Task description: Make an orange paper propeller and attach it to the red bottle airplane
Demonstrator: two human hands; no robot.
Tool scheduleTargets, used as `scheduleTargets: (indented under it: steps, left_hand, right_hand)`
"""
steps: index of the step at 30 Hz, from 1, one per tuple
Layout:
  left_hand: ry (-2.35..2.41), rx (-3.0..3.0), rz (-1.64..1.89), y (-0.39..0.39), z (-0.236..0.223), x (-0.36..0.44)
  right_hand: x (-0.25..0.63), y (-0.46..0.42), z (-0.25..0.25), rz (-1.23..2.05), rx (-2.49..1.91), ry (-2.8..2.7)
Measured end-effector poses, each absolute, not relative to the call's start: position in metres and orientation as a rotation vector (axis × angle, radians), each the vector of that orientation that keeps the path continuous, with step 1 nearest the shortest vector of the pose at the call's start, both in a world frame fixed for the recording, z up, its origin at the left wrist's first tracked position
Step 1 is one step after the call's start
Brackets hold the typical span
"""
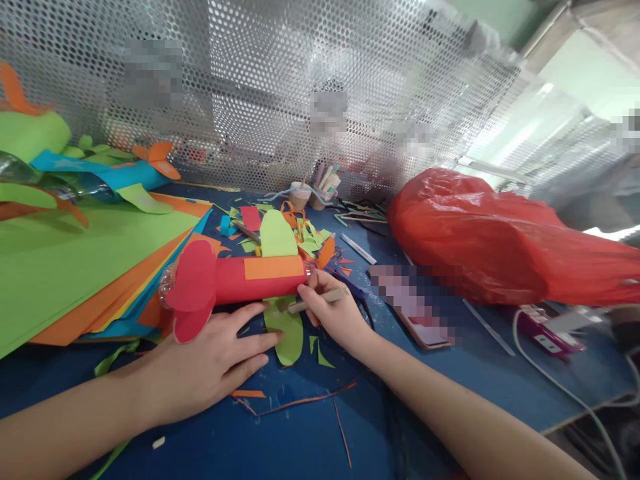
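Note:
A toy airplane (231, 283) made of a plastic bottle wrapped in red paper lies on its side across the desk, with an orange strip (274, 268) on its body. One green paper wing (278, 233) points away from me, and the other green wing (289, 339) points toward me. My left hand (220, 360) rests below the red paper petals (193, 290), its fingers spread and their tips at the near wing. In my right hand (333, 313) a pale pen (320, 300) is pinched, its tip over the near wing's base.
Coloured paper sheets (100, 267) and other paper-wrapped bottle planes (105, 177) are at left. Paper scraps (313, 237) and cups of markers (325, 190) stand behind. To the right are a phone (413, 307), a red plastic bag (480, 233) and a purple box (550, 337) with a cable.

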State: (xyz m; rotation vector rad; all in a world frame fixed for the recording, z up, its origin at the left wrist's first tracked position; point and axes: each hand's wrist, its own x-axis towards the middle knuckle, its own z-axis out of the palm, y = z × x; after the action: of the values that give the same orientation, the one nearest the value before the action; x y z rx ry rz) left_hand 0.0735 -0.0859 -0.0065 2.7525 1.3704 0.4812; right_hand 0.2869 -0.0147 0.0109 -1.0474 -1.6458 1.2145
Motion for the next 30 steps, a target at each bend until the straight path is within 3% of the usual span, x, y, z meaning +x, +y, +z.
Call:
scheduleTargets:
  steps: [30]
  left_hand:
    - [1.348, 2.757, 0.440, -0.0850, -0.0042, 0.0737]
  right_hand:
    - [0.2875, -0.0168, 0.0143, 1.153, -1.082, -1.628]
